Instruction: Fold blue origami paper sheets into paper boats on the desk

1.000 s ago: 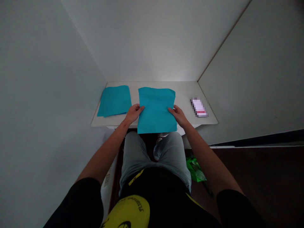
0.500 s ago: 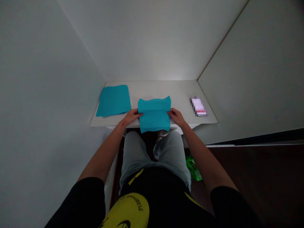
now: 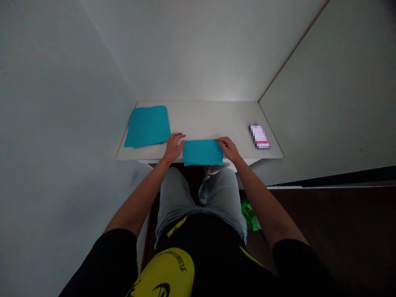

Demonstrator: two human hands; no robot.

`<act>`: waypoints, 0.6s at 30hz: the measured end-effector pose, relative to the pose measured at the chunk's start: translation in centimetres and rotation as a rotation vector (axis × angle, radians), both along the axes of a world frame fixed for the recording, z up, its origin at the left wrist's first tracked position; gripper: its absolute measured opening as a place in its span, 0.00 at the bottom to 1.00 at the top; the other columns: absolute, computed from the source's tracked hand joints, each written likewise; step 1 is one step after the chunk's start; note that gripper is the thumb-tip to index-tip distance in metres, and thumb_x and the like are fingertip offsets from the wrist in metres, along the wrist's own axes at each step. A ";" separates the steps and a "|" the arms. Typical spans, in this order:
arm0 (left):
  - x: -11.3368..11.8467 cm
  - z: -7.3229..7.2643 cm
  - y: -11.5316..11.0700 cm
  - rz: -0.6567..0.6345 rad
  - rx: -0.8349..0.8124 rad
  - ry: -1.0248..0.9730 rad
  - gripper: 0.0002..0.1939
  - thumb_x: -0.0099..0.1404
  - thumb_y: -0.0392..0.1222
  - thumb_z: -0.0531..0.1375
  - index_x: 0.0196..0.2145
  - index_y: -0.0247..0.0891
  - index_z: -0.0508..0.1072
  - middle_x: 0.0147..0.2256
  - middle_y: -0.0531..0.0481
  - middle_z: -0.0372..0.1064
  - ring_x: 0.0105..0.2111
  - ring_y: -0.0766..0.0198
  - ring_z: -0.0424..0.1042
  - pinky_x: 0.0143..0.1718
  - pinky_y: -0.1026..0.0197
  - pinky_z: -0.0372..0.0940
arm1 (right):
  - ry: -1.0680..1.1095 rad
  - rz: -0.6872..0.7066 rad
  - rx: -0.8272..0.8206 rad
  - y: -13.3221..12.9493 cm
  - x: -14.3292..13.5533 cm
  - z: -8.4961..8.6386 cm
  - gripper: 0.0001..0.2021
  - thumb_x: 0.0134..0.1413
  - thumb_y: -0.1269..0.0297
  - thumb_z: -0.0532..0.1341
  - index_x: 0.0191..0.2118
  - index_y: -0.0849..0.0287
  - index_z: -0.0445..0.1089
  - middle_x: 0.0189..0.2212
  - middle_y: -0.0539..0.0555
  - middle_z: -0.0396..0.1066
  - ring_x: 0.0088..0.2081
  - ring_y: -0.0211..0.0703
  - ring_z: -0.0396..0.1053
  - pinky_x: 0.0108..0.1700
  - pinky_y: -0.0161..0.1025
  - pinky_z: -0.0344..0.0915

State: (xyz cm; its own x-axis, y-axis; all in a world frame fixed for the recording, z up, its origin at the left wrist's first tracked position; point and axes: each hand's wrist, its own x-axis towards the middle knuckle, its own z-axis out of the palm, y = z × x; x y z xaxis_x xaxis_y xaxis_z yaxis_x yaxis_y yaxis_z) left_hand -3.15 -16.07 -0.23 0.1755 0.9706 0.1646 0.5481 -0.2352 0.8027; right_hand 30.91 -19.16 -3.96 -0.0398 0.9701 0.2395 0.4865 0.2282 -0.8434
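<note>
A blue sheet (image 3: 203,152), folded over into a flat rectangle, lies at the front edge of the white table, its lower part reaching past the edge. My left hand (image 3: 175,145) is at its left end with fingers apart and the thumb by the sheet's upper left corner. At the upper right corner, my right hand (image 3: 227,148) has its fingertips together on the sheet. Several blue sheets (image 3: 151,126) lie overlapped at the table's left, close beside my left hand.
The white table (image 3: 213,119) stands against walls at the back and both sides. A phone (image 3: 260,137) with a blurred screen lies at its right. Below, a green bag (image 3: 250,216) rests on the dark floor by my right leg.
The sheet's far part has been folded down towards me, making it about half as tall. My left hand has let go of the left edge and opened; my right hand remains at the right edge.
</note>
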 end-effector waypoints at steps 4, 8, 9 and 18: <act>4.4 0.3 -2.7 -0.231 0.227 0.367 0.26 0.79 0.47 0.58 0.70 0.39 0.74 0.75 0.40 0.65 0.78 0.46 0.57 0.81 0.38 0.48 | -0.098 -0.011 0.030 0.3 -0.5 -0.3 0.19 0.64 0.54 0.67 0.56 0.56 0.82 0.56 0.63 0.76 0.50 0.54 0.73 0.54 0.54 0.75; 7.7 -0.5 -4.0 -0.293 0.167 0.549 0.35 0.81 0.56 0.56 0.77 0.36 0.66 0.80 0.36 0.54 0.81 0.40 0.49 0.82 0.34 0.45 | -0.174 -0.050 0.048 0.0 -0.5 -0.6 0.21 0.64 0.56 0.65 0.60 0.56 0.80 0.56 0.64 0.77 0.55 0.59 0.70 0.60 0.59 0.72; 8.0 -0.8 -3.9 -0.290 0.162 0.570 0.36 0.81 0.57 0.56 0.78 0.37 0.64 0.80 0.36 0.52 0.82 0.39 0.49 0.82 0.33 0.44 | -0.164 -0.062 0.036 -0.1 -0.4 -0.6 0.24 0.65 0.56 0.65 0.63 0.56 0.78 0.55 0.64 0.77 0.55 0.59 0.70 0.60 0.58 0.72; 6.4 -1.2 -0.7 -0.284 0.138 0.585 0.44 0.80 0.56 0.54 0.81 0.21 0.53 0.81 0.29 0.45 0.83 0.41 0.44 0.83 0.38 0.39 | -0.237 0.026 0.021 -1.2 -1.1 -0.2 0.31 0.64 0.54 0.66 0.70 0.56 0.72 0.55 0.63 0.80 0.53 0.60 0.73 0.58 0.58 0.71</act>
State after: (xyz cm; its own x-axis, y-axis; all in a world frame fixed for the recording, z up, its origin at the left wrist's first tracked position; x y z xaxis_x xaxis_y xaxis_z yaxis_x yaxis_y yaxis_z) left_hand 3.24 -16.72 -1.44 0.5198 0.8502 0.0835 0.7858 -0.5141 0.3438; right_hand 29.78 -20.38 -4.18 -0.1222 0.9629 0.2404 0.6641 0.2593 -0.7013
